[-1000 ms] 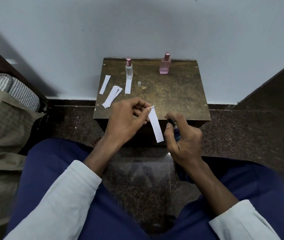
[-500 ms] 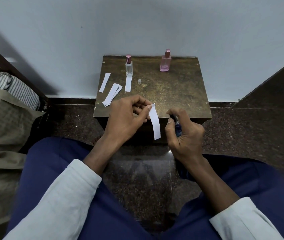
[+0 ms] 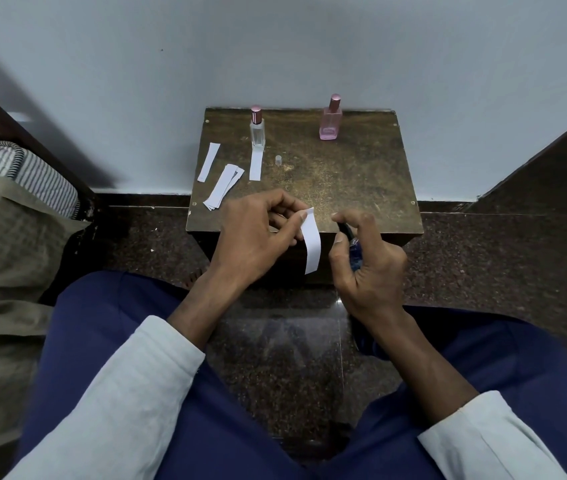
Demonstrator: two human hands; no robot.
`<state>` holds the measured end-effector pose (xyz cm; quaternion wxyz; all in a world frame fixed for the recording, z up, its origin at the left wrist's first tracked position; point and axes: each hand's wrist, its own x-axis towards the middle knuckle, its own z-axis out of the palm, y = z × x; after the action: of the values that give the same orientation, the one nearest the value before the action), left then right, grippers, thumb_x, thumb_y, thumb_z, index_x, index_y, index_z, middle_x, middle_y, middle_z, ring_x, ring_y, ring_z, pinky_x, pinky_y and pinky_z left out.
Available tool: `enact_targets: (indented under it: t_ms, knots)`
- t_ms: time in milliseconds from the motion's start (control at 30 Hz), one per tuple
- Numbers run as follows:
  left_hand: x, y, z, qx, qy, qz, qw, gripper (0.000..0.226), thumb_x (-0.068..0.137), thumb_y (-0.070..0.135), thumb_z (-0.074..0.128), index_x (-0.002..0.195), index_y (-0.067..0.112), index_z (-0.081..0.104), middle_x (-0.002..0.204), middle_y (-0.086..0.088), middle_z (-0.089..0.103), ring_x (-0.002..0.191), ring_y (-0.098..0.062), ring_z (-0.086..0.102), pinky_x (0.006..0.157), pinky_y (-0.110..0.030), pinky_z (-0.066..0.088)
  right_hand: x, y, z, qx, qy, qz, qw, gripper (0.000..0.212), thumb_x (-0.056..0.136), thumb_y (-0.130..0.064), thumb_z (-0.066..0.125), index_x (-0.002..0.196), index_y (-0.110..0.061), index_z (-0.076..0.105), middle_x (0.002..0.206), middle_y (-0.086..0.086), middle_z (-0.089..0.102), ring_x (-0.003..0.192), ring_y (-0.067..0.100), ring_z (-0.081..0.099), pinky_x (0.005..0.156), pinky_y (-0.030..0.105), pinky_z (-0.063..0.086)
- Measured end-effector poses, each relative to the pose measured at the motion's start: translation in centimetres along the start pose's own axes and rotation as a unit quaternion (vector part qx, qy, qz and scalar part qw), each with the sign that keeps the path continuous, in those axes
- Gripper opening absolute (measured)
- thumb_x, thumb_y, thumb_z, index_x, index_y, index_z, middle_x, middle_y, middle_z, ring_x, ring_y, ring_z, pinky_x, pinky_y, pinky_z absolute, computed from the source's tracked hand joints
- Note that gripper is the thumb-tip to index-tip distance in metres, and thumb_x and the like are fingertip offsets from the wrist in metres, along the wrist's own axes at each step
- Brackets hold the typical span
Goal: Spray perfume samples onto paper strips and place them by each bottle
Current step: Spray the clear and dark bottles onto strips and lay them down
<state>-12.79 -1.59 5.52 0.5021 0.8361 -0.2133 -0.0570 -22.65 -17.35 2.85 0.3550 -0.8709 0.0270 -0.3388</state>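
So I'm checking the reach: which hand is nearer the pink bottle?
Right. The right hand is in front of the pink bottle, slightly right; the left hand sits further left.

A plain pale blue-grey wall [image 3: 275,46] rises behind a small worn brown table [image 3: 344,188]. The floor [image 3: 275,358] is dark speckled stone, glossy. Striped bedding [image 3: 32,174] lies at the left.
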Motion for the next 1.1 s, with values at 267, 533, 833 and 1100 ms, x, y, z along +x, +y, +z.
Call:
enact_targets:
  t_ms: [267, 533, 833, 1100]
  knots:
    - [0.0, 0.2, -0.1, 0.001, 0.005, 0.0, 1.0, 0.013, 0.097, 0.021, 0.079, 0.106, 0.011, 0.079, 0.084, 0.005, 0.077, 0.07, -0.003, 0.077, 0.065, -0.023, 0.065, 0.0, 0.4, 0.0, -0.007, 0.01, 0.01, 1.0, 0.015, 0.099, -0.007, 0.058, 0.114, -0.007, 0.063, 0.071, -0.009, 0.056, 0.053, -0.012, 0.045, 0.056, 0.002, 0.034]
    - [0.5, -0.3, -1.3, -0.016, 0.045, -0.013, 0.999, 0.012, 0.099, 0.017, 0.077, 0.108, 0.01, 0.079, 0.085, 0.002, 0.078, 0.071, -0.007, 0.078, 0.066, -0.026, 0.066, -0.8, 0.5, -0.4, 0.022, 0.007, -0.022, 0.999, 0.022, 0.1, -0.011, 0.055, 0.121, -0.015, 0.057, 0.077, -0.002, 0.065, 0.054, 0.002, 0.05, 0.061, 0.001, 0.036]
    - [0.6, -0.3, -1.6, -0.028, 0.054, -0.022, 0.998, 0.012, 0.1, 0.016, 0.076, 0.108, 0.008, 0.079, 0.082, 0.001, 0.078, 0.07, -0.008, 0.079, 0.068, -0.029, 0.067, -1.0, 0.4, -0.4, 0.026, 0.009, -0.032, 0.999, 0.016, 0.098, -0.007, 0.057, 0.114, -0.011, 0.06, 0.075, -0.006, 0.059, 0.062, 0.001, 0.05, 0.064, -0.001, 0.036]
    - [0.5, -0.2, -1.5, -0.02, 0.054, -0.015, 0.998, 0.013, 0.1, 0.017, 0.076, 0.109, 0.008, 0.079, 0.084, 0.003, 0.078, 0.07, -0.007, 0.078, 0.067, -0.027, 0.067, -1.1, 0.7, -0.4, 0.028, 0.022, -0.032, 0.999, 0.019, 0.1, -0.009, 0.056, 0.119, -0.013, 0.057, 0.08, -0.002, 0.064, 0.063, 0.001, 0.05, 0.063, 0.001, 0.037]
